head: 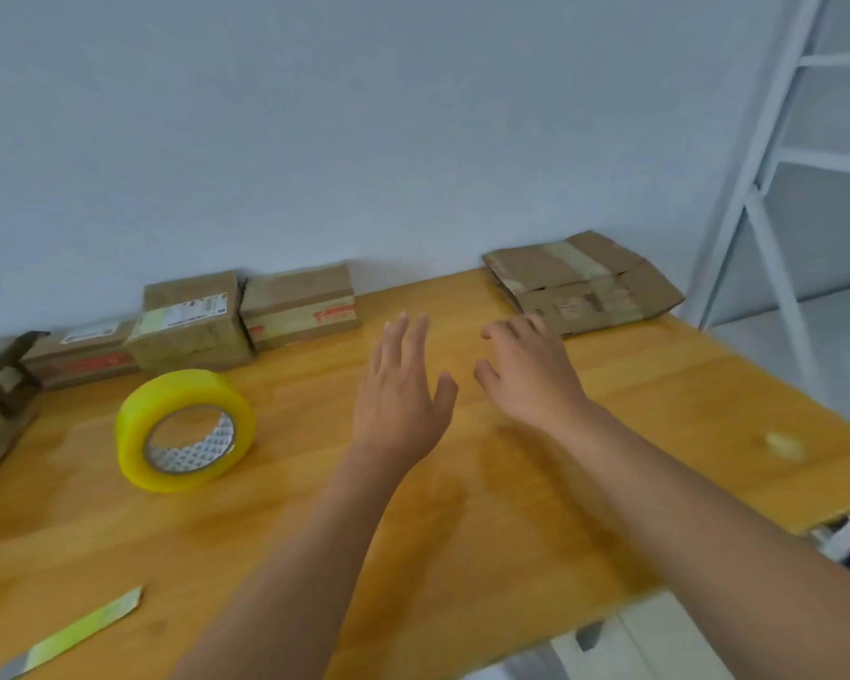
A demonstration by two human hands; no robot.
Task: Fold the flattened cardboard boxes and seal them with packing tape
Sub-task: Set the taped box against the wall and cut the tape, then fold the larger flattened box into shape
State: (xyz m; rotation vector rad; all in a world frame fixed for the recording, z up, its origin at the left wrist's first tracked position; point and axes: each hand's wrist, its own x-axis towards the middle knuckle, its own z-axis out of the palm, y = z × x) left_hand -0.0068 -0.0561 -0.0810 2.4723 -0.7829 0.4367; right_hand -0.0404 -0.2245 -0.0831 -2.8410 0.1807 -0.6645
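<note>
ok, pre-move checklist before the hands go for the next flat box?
1. Both hands free: left hand and right hand open, holding nothing. ok
2. Flattened boxes within reach: right fingertips at the stack's near edge. ok
3. Right hand gripping the top box: not ok, no grip yet.
4. Tape roll at hand: lies on the table left of the left hand. ok
5. Tape's free end findable: cannot tell.
6. Cutter available: at the near left edge. ok
</note>
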